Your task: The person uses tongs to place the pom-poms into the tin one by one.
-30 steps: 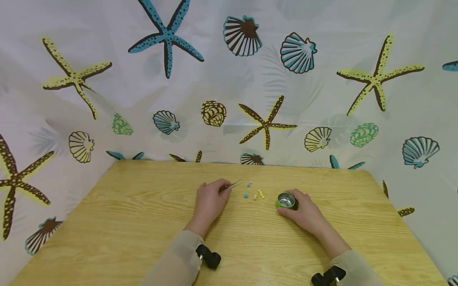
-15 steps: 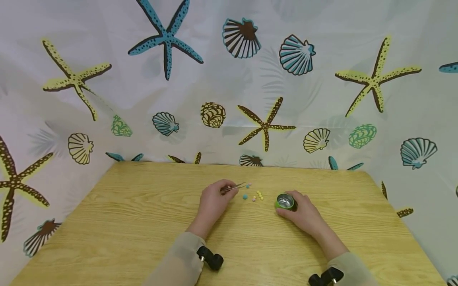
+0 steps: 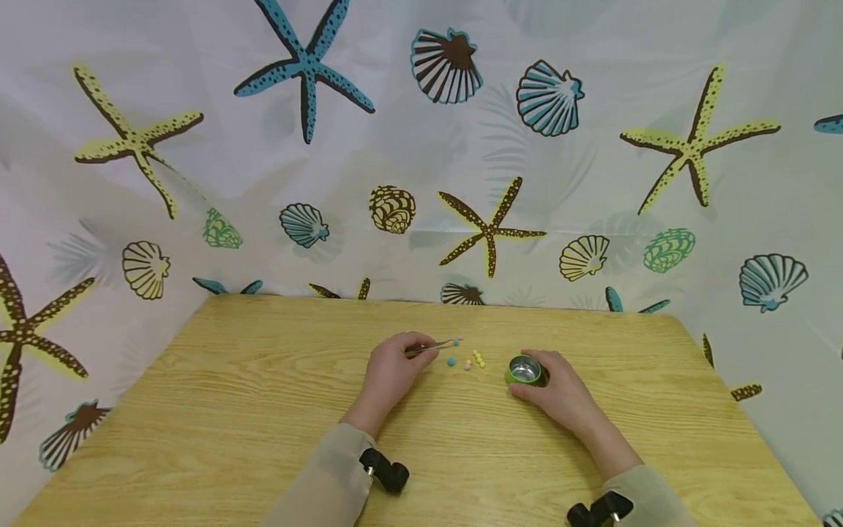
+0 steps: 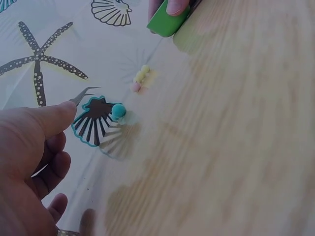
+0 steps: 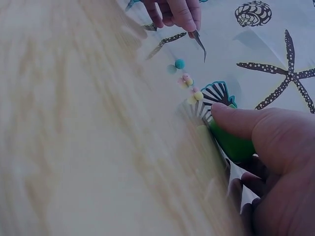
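Note:
My left hand pinches a pair of metal tweezers, whose bent tips reach right to a small blue bead. In the left wrist view the tweezers jut out past the thumb. Whether the tips touch the bead cannot be told. With thumb and fingers around its side, my right hand holds a small green cup with a silvery inside, upright on the table. Between the hands lie a larger blue bead, several yellow beads and pink beads.
The wooden table runs back to a hanging cloth printed with starfish and shells. Another pink bead lies just behind the small blue one. A black camera mount sits on the left sleeve.
My left hand has moved a little to the right, bringing the tweezer tips up to the small blue bead. The right hand and green cup have stayed nearly still.

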### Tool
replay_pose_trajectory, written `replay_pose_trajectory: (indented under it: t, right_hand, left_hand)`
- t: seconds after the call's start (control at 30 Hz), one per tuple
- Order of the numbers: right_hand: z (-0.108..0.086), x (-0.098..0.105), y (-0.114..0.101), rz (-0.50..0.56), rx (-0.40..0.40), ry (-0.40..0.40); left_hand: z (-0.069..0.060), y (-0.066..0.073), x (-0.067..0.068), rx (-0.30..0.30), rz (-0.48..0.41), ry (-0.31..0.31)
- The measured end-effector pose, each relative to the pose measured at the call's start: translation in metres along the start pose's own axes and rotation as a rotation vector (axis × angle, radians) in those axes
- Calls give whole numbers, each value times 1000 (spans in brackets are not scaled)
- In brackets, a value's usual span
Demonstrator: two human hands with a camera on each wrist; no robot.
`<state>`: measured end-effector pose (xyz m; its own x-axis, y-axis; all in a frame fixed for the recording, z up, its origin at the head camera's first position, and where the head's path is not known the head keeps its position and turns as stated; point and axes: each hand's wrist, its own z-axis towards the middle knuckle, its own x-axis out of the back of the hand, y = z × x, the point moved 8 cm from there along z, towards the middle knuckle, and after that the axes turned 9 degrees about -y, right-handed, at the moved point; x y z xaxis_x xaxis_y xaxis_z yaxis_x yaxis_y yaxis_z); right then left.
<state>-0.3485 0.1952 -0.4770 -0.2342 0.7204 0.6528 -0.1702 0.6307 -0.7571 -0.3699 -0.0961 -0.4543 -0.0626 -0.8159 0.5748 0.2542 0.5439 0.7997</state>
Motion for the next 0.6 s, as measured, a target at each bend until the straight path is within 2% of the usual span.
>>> replay_pose_trajectory:
  t: [0.33, 0.6]
  right_hand:
    - [1, 0, 4, 79, -58, 16]
    - [0, 0, 3, 51, -34, 23]
  left_hand:
    - [2, -18, 2, 12, 23, -46]
    - [1, -21, 3, 16, 54, -74]
